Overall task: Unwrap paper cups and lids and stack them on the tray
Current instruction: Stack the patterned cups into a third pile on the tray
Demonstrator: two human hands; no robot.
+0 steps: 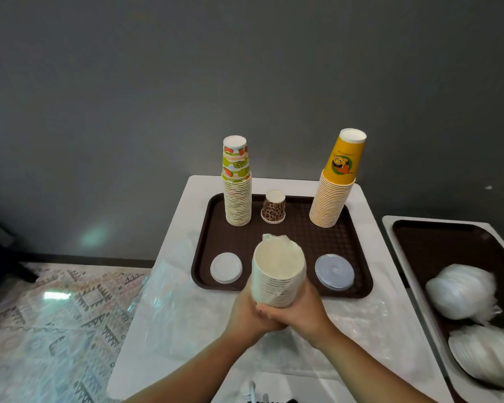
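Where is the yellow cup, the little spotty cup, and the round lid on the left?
yellow cup (344, 158): head view, on its printed side, top of the right stack.
spotty cup (273, 210): head view, on its patterned side.
left lid (226, 267): head view, on its flat top.

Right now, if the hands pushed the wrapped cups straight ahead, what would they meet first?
Probably the leopard-print cup on the brown tray, directly beyond the wrapped cup stack that both hands grip; depth is uncertain.
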